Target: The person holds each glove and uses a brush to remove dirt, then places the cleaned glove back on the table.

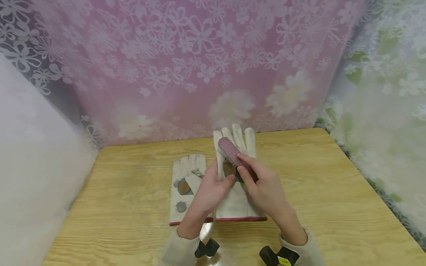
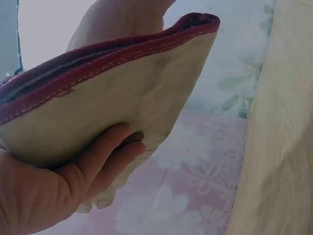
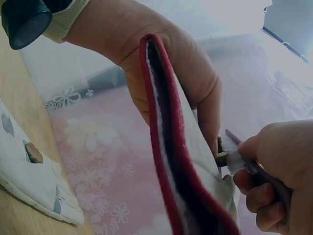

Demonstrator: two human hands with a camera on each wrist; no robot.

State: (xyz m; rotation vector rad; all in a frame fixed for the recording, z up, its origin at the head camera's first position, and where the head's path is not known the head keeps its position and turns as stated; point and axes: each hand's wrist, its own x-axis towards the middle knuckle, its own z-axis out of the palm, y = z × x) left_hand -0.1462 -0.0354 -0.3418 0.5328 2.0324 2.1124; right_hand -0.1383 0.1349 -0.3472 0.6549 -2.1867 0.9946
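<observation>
My left hand (image 1: 209, 190) grips a white cloth work glove (image 1: 233, 207) with a red-trimmed cuff, its fingers pointing away from me. The thumb lies on the front next to a round brown patch (image 1: 229, 168); fingers (image 2: 107, 152) press the other side in the left wrist view. My right hand (image 1: 266, 184) holds a pink brush (image 1: 229, 148), bristles facing the patch. In the right wrist view, the bristles (image 3: 235, 159) are right at the glove beside my left fingertips. The glove's cuff (image 3: 171, 127) gapes with nothing inside.
A second white glove (image 1: 179, 168) with brown and grey patches lies flat on the wooden table (image 1: 126, 192), left of the held one. Floral cloth (image 1: 199, 74) hangs behind the table, with more cloth (image 1: 382, 111) at the right. A white surface (image 1: 36, 147) stands at the left.
</observation>
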